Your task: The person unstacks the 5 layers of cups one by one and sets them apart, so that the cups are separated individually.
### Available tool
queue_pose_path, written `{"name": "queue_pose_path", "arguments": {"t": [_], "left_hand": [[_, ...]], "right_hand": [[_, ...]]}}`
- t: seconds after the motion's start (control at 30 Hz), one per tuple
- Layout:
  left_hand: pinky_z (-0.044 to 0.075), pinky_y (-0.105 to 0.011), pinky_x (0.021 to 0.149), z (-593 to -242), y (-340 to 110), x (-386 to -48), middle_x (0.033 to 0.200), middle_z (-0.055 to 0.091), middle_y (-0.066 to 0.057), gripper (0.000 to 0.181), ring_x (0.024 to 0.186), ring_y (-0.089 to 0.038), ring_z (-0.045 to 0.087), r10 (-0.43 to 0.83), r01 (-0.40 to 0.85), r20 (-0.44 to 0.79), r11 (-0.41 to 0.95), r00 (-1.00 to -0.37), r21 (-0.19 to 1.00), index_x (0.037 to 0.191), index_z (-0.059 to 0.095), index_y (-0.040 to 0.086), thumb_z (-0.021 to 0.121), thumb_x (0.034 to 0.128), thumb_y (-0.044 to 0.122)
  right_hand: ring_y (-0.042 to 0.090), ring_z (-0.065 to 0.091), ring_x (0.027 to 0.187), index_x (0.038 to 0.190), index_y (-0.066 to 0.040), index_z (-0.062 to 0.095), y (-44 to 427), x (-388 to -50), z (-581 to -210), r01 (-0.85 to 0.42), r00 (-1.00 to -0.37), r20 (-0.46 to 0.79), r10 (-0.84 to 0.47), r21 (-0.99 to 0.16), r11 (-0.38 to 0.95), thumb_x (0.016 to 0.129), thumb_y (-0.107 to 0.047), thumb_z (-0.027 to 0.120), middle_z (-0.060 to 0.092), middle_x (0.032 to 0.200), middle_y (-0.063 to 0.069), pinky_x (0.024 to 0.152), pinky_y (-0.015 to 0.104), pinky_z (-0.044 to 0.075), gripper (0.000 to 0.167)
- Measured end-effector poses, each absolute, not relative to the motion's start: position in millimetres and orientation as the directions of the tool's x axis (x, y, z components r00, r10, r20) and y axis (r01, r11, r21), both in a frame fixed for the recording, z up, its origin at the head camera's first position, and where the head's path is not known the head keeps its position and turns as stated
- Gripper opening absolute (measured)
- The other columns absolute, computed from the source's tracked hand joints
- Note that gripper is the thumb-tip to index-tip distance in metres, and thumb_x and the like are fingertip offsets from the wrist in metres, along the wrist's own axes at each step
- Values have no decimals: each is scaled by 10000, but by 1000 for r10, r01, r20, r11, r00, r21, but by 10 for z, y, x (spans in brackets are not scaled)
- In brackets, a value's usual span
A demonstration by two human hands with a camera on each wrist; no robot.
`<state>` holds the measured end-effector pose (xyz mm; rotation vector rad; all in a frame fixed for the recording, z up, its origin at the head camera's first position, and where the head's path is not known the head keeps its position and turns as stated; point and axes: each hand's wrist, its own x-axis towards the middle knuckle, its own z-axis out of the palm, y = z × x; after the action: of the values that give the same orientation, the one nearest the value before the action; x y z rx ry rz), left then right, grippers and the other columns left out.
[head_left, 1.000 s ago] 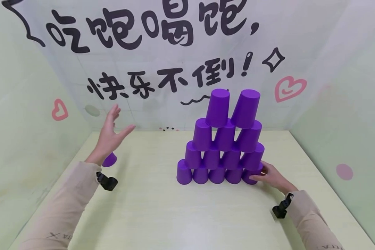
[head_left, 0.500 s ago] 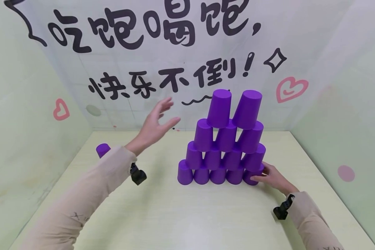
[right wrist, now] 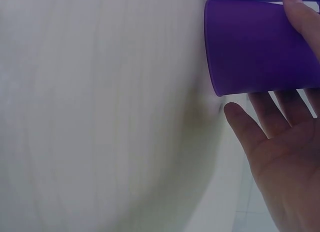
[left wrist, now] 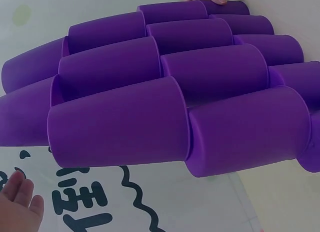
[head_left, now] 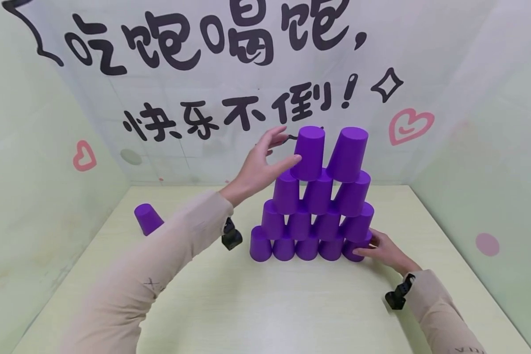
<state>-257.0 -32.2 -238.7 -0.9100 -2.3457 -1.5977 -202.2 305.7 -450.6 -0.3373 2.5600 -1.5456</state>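
A pyramid of upside-down purple cups rises on the right half of the table, with two cups in its top row. Beside the top left cup (head_left: 310,155) is my left hand (head_left: 258,169), thumb and fingers spread, the thumb overlapping the cup's edge in the head view. The left wrist view shows its fingers (left wrist: 22,199) apart from the cups. My right hand (head_left: 387,250) holds the bottom row's rightmost cup (right wrist: 260,47), thumb on the front and fingers passing behind it. Part of that hand is cut off in the right wrist view.
One more purple cup (head_left: 148,218) stands upside down at the table's left, partly covered by the left sleeve (head_left: 159,265). Behind the table (head_left: 292,305) rises a back wall (head_left: 230,162) with black lettering. Side walls close in left and right.
My left hand has moved right, from near the lone cup across to the top of the pyramid. The right hand and the stacked cups have stayed in place.
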Motion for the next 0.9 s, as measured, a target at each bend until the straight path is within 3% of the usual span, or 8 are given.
{"name": "queue_pose_path", "arguments": {"t": [0.13,0.4,0.63,0.9], "left_hand": [[316,-210,956,-2352,-203,-2611,1273,451,25,682,1162,-75,398,416,581,460,234,-784,779,1367,303,192,642,794,342],[359,-301,936,-2308,-102,-2645,1232,466,70,696,1128,-62,415,455,556,415,237,-788,796,1342,331,241,690,754,336],[406,-246,865,-2218,-84,-2610,1097,547,29,555,1011,-85,499,473,515,359,254,-804,818,1235,444,149,696,759,282],[430,-216,836,-2261,-53,-2713,1030,565,14,543,930,-78,531,500,521,360,229,-788,822,1216,458,119,704,754,261]], "right_hand": [[136,550,937,1274,23,408,3056,-2020,-4514,-118,-968,2,-252,-887,446,767,-151,693,542,1118,185,767,273,479,607],[98,555,924,1267,30,413,3056,-2034,-4532,-132,-964,14,-265,-893,430,765,-136,694,539,1117,203,766,266,482,599],[105,551,937,1274,26,406,3056,-2037,-4525,-140,-961,19,-277,-894,426,769,-140,690,535,1125,206,773,270,481,603],[107,549,941,1275,24,404,3062,-2034,-4545,-127,-965,8,-262,-888,442,765,-152,694,544,1123,166,774,272,480,612]]}}
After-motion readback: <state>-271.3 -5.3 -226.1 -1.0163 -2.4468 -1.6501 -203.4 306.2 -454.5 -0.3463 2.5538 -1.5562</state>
